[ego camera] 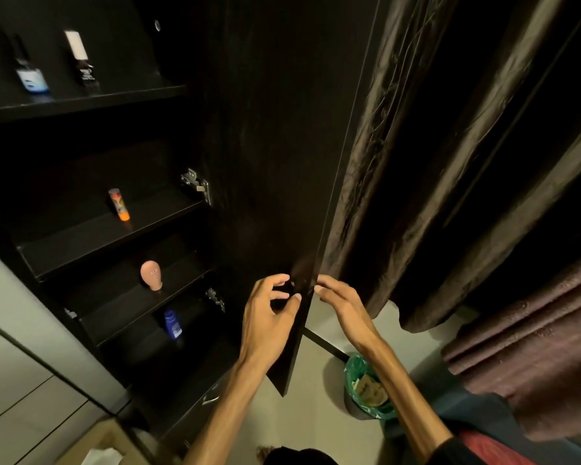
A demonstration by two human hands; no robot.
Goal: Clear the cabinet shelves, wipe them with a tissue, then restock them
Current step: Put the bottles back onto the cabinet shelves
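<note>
A dark cabinet stands open, its door (272,162) swung out toward me. My left hand (270,310) curls its fingers round something small and dark at the door's inner face near the edge. My right hand (341,302) touches the door's outer edge with its fingertips. On the top shelf (81,102) stand a blue-labelled bottle (31,75) and a dark bottle with a white cap (81,58). Lower shelves each hold one item: an orange tube (119,203), a pink rounded bottle (151,275) and a blue bottle (172,324).
Brown curtains (433,162) hang right of the door. A bin with a green liner (366,387) sits on the pale floor below my right arm. A cardboard box with white tissue (101,456) is at the bottom left. Drawer handles (210,397) show under the shelves.
</note>
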